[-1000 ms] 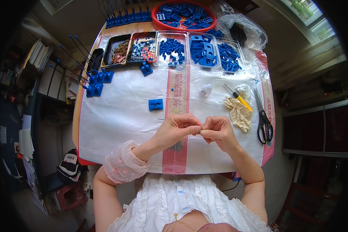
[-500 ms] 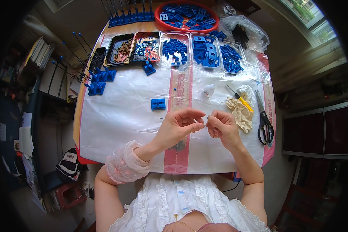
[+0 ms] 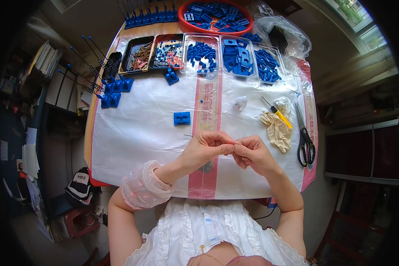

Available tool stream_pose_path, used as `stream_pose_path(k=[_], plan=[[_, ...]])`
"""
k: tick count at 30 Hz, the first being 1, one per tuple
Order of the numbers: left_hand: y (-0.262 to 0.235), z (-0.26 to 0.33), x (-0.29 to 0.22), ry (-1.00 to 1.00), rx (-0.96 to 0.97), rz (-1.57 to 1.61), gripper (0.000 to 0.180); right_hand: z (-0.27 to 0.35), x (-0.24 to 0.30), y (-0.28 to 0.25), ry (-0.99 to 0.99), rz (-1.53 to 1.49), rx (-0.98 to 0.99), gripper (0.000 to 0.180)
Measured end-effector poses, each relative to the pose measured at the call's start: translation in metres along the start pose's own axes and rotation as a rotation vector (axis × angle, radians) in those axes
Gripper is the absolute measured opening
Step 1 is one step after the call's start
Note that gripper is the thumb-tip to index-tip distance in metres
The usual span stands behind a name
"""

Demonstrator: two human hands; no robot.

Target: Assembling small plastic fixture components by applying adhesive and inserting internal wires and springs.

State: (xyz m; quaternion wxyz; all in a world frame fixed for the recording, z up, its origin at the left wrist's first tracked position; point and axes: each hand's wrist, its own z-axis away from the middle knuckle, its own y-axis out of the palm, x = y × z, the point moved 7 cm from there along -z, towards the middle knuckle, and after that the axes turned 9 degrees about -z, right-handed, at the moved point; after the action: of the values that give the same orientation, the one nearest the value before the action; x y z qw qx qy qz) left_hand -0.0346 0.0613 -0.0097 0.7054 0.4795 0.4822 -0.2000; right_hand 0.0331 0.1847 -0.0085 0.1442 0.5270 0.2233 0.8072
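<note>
Over the middle of the table, my left hand (image 3: 210,146) is closed on a thin dark rod (image 3: 187,135), whose end sticks out to the left behind the fingers. The fingertips of my right hand (image 3: 252,153) are pinched together and touch those of the left. What sits between the touching fingertips is hidden. Just beyond my left hand lies a blue rectangular plastic base (image 3: 181,118). A tiny blue piece (image 3: 201,101) rests farther out on the sheet. Right of it stands a small white bottle (image 3: 240,103).
A row of trays, among them one of small blue parts (image 3: 201,55), spans the far side. Behind sits a red basin (image 3: 180,20). Scissors (image 3: 304,144), a yellow-handled screwdriver (image 3: 283,116) and a beige cloth-like glove (image 3: 278,133) lie right. Blue assemblies with springs (image 3: 113,91) stand left.
My right hand has moved slightly left and its fingertips now meet those of my left hand, closing the small gap between them. The left fingers have drawn tighter together.
</note>
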Motion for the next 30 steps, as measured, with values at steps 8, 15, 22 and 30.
stream_pose_path(k=[8,15,22,30], plan=[[-0.002,-0.001,0.01,-0.063,0.032,0.113,0.014,-0.001,-0.004,-0.003,-0.003,0.043,-0.046,0.03],[-0.001,-0.001,0.013,-0.087,-0.004,0.073,0.023,-0.002,-0.005,-0.004,-0.016,-0.089,-0.07,0.035],[0.002,-0.001,0.008,-0.101,-0.021,0.04,0.026,-0.004,-0.008,-0.005,0.036,-0.227,-0.021,0.043],[-0.005,-0.001,0.015,-0.111,-0.051,0.01,0.023,-0.005,-0.01,0.0,0.074,-0.252,0.037,0.049]])
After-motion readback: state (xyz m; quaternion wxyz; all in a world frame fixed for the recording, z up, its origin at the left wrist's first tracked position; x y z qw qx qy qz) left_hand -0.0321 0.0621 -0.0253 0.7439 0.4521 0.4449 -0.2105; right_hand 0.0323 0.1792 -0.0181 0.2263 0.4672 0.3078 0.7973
